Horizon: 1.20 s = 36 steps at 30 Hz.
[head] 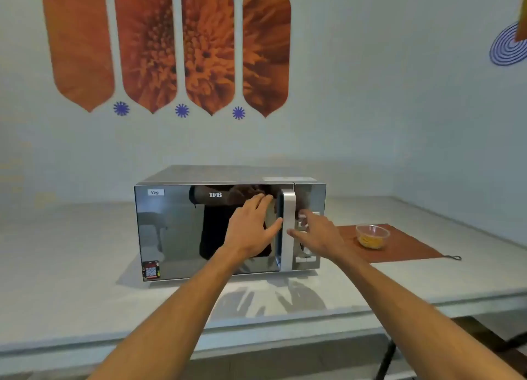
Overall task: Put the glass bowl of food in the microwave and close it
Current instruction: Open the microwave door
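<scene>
Well right of both hands' spread, empty fingers (263, 201) at the microwave (216, 231) handle (288, 228), the glass bowl (372, 236) sits apart

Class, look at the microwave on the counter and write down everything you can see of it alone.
The boxy silver microwave with a mirrored door stands upright on the pale counter, its door shut. A vertical silver handle runs beside a button panel at its right end. The door carries "IFB" lettering, a "Veg" label and a QR sticker. The left hand rests on the door at the handle; the right hand reaches the handle's other side.
</scene>
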Each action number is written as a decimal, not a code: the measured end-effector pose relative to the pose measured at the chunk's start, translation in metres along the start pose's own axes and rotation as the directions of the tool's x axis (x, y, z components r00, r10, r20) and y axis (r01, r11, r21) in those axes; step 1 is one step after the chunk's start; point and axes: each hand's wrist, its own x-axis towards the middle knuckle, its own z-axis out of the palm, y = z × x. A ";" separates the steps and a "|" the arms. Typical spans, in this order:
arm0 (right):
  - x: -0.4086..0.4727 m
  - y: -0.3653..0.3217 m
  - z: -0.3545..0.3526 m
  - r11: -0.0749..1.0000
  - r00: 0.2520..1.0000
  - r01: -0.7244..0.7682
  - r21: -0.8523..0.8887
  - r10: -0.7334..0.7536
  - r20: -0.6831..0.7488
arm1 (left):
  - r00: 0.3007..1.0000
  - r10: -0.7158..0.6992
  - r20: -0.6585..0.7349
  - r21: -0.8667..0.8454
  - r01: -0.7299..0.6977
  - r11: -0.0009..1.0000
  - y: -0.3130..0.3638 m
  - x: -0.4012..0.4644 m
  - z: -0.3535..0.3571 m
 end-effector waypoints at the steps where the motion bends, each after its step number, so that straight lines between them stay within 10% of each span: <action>1: 0.003 0.002 0.003 1.000 1.000 -0.002 0.010 0.002 -0.004 | 1.000 -0.001 -0.009 -0.003 0.001 1.000 0.003 0.004 0.005; 30: -0.027 -0.016 0.007 0.904 0.991 0.120 0.410 -0.135 0.008 | 0.999 0.033 -0.014 0.114 -0.031 0.993 0.052 0.063 0.009; 36: -0.035 -0.009 -0.011 0.881 0.891 0.324 0.346 -0.161 -0.424 | 0.999 0.029 -0.042 0.054 -0.027 0.998 0.068 0.058 -0.005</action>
